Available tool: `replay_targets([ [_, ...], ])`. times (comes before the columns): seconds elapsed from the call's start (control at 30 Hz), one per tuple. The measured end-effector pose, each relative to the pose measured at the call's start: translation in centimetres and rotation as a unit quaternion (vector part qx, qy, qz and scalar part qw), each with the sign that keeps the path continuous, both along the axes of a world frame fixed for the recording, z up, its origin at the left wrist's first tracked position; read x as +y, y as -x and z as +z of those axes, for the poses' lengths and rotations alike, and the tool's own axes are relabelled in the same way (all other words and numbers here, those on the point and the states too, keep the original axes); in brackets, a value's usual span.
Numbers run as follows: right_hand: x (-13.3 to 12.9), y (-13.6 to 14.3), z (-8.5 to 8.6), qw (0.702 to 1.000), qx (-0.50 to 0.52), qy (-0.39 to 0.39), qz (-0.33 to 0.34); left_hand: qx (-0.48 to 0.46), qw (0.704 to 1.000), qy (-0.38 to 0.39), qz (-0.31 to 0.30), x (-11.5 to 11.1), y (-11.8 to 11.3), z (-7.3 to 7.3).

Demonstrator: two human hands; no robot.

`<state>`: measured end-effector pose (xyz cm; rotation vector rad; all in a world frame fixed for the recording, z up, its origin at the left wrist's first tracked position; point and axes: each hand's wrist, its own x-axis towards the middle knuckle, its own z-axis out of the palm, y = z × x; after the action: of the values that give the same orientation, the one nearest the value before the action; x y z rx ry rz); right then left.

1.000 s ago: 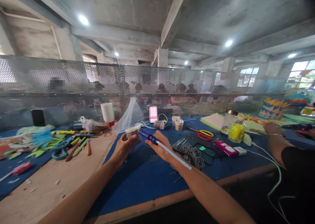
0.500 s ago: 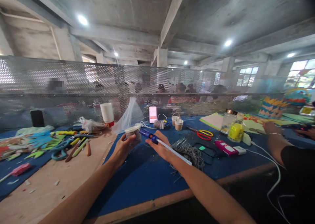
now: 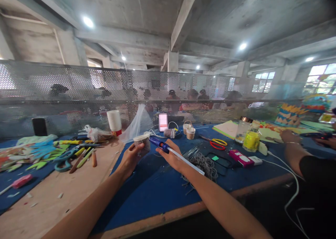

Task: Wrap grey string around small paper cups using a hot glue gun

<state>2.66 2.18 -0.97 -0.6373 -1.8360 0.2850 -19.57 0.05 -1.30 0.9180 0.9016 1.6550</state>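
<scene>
A small cup with a pale rim point(image 3: 144, 141) is held in my left hand point(image 3: 132, 156), its fingers wrapped round the side. My right hand point(image 3: 172, 155) grips a blue glue gun point(image 3: 159, 143), and a long white glue stick point(image 3: 187, 161) sticks out of its back over my wrist. The nozzle end points at the cup's right side; whether it touches is too small to tell. Right of my right hand lies a tangle of grey cord point(image 3: 206, 165). Two small cups point(image 3: 190, 132) and a spool of cord point(image 3: 169, 132) stand beyond my hands.
Blue-handled scissors point(image 3: 63, 161) and craft tools lie left, near stacked paper cups point(image 3: 114, 121). Yellow-red scissors point(image 3: 218, 143), a magenta box point(image 3: 240, 158) and a yellow bottle point(image 3: 252, 139) are right. A person's arm point(image 3: 294, 153) reaches in at the right. A mesh screen point(image 3: 126, 84) crosses behind.
The glue gun has shifted very slightly to the right with my right hand. My left hand and the cup have hardly moved.
</scene>
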Motion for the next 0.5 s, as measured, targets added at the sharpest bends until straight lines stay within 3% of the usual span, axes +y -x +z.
replay_targets([
  [0.5, 0.33, 0.01, -0.09, 1.0, -0.004, -0.007, -0.021, -0.013, 1.0, -0.001, 0.002, -0.4, -0.18, 0.31],
])
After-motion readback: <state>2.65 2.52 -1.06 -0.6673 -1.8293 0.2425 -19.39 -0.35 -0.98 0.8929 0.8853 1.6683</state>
